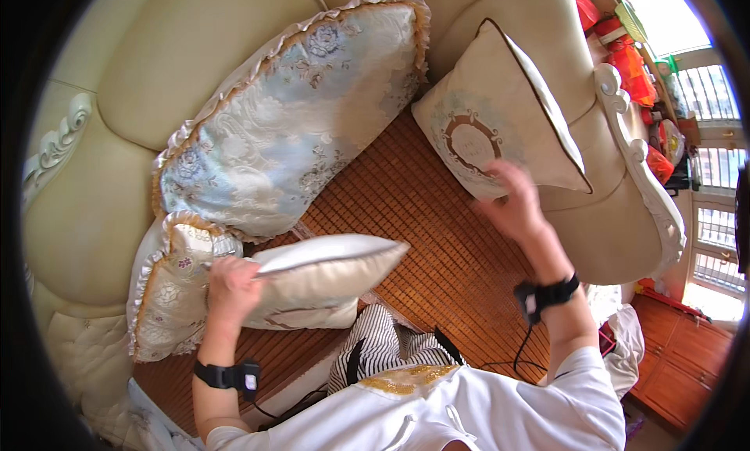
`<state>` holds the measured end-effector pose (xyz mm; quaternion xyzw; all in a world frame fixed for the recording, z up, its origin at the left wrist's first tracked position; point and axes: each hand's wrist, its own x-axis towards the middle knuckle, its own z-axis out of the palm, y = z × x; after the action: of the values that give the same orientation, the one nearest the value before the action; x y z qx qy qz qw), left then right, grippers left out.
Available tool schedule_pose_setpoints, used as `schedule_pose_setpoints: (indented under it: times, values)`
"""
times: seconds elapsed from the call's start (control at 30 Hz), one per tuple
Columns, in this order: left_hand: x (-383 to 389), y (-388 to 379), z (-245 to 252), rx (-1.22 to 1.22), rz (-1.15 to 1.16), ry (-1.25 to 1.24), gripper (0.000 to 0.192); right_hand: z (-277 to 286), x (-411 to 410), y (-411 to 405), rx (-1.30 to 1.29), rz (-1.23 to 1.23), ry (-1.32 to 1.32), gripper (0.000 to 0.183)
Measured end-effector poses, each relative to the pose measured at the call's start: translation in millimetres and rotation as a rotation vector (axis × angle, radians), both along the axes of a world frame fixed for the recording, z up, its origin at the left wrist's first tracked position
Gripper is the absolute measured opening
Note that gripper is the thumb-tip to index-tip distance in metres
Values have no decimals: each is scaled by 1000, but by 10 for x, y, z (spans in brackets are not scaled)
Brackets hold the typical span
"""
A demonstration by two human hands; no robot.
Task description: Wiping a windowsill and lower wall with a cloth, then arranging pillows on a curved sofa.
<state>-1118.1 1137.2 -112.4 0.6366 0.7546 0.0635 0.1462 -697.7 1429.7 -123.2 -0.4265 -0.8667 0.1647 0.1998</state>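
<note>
In the head view, my left hand (234,290) grips the upper corner of a cream cushion (328,273), which tilts on edge over the mat. My right hand (512,202), slightly blurred, has its fingers apart by the lower edge of another cream cushion (510,105) with dark piping and a brown emblem; whether it touches is unclear. Against the backrest lies a large blue floral cushion (293,117) with a ruffled border. A smaller ruffled floral cushion (170,293) is beside my left hand, partly behind the held cushion.
A brown woven mat (433,216) covers the seat of a cream leather sofa (135,70). The sofa's carved arm trim (638,158) curves along the right. Beyond it are red bags (633,76) near windows and a wooden cabinet (679,351). Cables hang from both wristbands.
</note>
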Motion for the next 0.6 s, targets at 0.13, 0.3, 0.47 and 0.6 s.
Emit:
schedule_pose_setpoints:
  times: [0.13,0.3,0.47,0.6]
  values:
    - [645,372,508,232,-322,-79,11,281,-750,-1056,-243,389,-125,83]
    - [1098,798,721,350,-412,-179,20,277,-1004,-1586,-641,316,126,72]
    - [1034,921,279,544,-74,-1030,18,196,-243,-1349,-845,100,-56,42]
    - [938,842,-785,103,765,-1376,19,377,518,-1278,-963,0,-112,41]
